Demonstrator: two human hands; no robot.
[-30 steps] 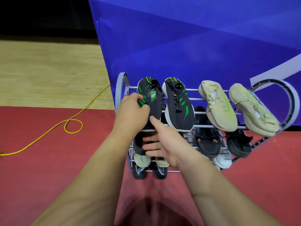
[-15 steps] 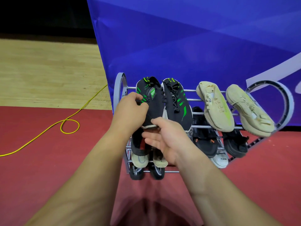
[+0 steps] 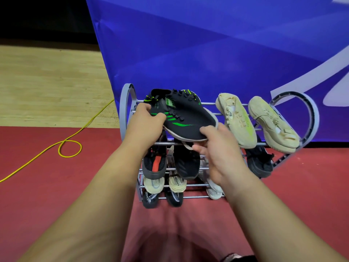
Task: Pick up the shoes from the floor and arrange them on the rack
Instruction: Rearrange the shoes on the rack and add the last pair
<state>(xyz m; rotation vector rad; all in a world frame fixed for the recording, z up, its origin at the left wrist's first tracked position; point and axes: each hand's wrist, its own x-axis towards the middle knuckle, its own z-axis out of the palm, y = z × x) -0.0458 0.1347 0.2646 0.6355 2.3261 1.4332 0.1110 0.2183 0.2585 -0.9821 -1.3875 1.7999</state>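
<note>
With both arms stretched out over the red floor [image 3: 47, 186], you've got the black and green shoe [image 3: 181, 118] gripped at the top tier of the rack [image 3: 124, 110]. Your left hand [image 3: 145, 125] is clamped on the heel end, thumb curled over the green stripes, fingers wrapped behind the collar. Your right hand [image 3: 217, 148] has the toe end, fingertips curled under the pale sole rim, so the shoe lies crosswise between your two hands, tilted toe-down to the right. Behind it the second black and green shoe [image 3: 188, 93] of the pair shows its laces and green tabs against the top rails; how it sits there is mostly hidden.

To the right on the same tier, two cream shoes [image 3: 236, 120] lie side by side, toes down toward you, the far one [image 3: 273, 125] close to the rack's round end hoop. Below your hands, a dark shoe with a red insole [image 3: 154, 163] and a black shoe [image 3: 187, 163] hang on the middle rails, with pale toes [image 3: 176, 184] and black toes [image 3: 150, 200] poking out lower down. A white shoe [image 3: 214, 190] peeks from under your right wrist. A yellow cable [image 3: 69, 148] loops across the floor to the left, well apart from the rack, and the blue banner [image 3: 207, 44] stands right behind it.
</note>
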